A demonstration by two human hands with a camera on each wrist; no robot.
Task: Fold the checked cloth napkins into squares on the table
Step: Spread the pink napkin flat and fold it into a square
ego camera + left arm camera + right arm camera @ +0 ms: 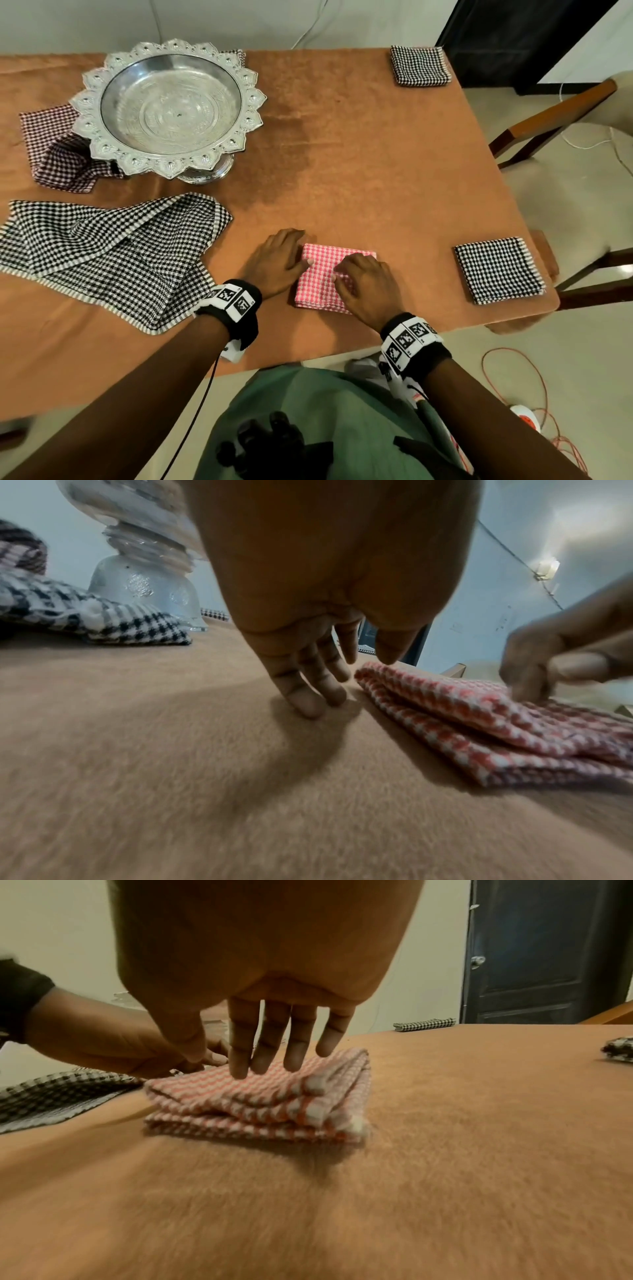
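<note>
A pink-and-white checked napkin [323,291] [479,723] [260,1107] lies folded into a thick square near the table's front edge. My right hand [366,284] [274,1042] rests on top of it, straight fingertips pressing the upper layer. My left hand [279,260] [308,680] sits at the napkin's left edge. Its fingers stand straight on the tablecloth and the thumb touches the fold. Two black-and-white napkins lie folded in squares, one [498,269] at the near right corner, one [419,65] at the far right. A large black-and-white napkin [113,253] lies unfolded and rumpled to the left.
The table carries an orange-brown cloth [359,154]. A silver pedestal tray [168,106] stands at the back left, on a crumpled maroon checked napkin [51,144]. A wooden chair [555,116] stands off the table's right edge. Cables lie on the floor at the right.
</note>
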